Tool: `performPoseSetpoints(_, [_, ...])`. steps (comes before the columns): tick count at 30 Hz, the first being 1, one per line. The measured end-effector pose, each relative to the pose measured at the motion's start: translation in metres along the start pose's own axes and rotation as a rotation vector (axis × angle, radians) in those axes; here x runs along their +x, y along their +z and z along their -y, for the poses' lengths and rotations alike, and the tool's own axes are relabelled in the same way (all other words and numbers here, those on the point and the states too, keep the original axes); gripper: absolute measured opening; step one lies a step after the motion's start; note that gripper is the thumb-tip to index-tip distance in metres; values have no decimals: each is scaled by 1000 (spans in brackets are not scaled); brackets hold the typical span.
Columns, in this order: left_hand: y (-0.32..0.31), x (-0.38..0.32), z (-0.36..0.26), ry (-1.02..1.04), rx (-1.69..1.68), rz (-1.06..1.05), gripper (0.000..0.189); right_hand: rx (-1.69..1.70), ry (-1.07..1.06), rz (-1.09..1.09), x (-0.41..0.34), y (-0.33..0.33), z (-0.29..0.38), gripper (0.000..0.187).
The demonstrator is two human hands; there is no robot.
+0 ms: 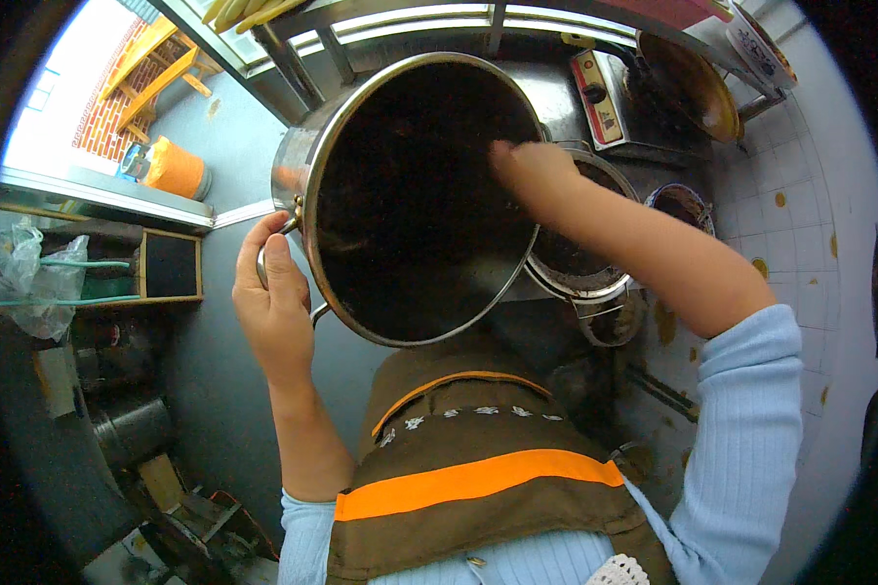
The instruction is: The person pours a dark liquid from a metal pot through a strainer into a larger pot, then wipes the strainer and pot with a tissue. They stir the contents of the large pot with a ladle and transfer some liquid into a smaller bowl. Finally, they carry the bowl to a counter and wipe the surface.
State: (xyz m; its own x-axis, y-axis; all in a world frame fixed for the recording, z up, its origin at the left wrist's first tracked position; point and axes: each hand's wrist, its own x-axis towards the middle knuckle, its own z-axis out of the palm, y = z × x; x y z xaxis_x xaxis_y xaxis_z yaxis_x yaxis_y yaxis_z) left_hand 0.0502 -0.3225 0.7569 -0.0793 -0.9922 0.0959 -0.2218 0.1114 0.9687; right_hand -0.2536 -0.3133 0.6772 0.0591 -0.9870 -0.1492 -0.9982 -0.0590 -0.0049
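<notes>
A large, deep stainless steel stockpot (288,162) fills the space before me, its mouth tilted towards me and its inside very dark. My left hand (272,292) grips the metal loop handle (262,268) on the pot's left side. On the opposite side, my right hand (538,179) reaches across the rim over the pot's dark opening, its fingers curled. Whether those fingers hold anything cannot be made out. Below my right forearm stands a smaller metal pot (582,284) with dark contents and a wire handle.
A portable stove (598,99) with a knob and a wok (691,88) are at the back right. Beside them sits a patterned container (679,199). Shelving with plastic bags (33,274) runs along the left. An orange-covered cylinder (174,168) stands beyond the doorway.
</notes>
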Motion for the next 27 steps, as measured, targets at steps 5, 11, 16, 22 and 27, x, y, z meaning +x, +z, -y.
performPoseSetpoints(5, [1, 0, 0, -54, -55, -14, 31, 82, 63, 249, -25, 33, 21, 21])
performPoseSetpoints(11, [3, -4, 3, -60, -57, -17, 30, 477, 133, 649, -22, 39, 23, 20])
performPoseSetpoints(16, [1, -3, -1, -66, -72, -9, 28, 1203, 454, 1082, -24, 35, 38, 27])
performPoseSetpoints(22, [-1, -3, 5, -20, -70, 4, 30, 1923, 582, 1373, -50, 33, 70, 24])
performPoseSetpoints(27, [-2, 0, 4, -28, -106, -11, 29, 2017, 566, 1242, -94, 0, 81, 28])
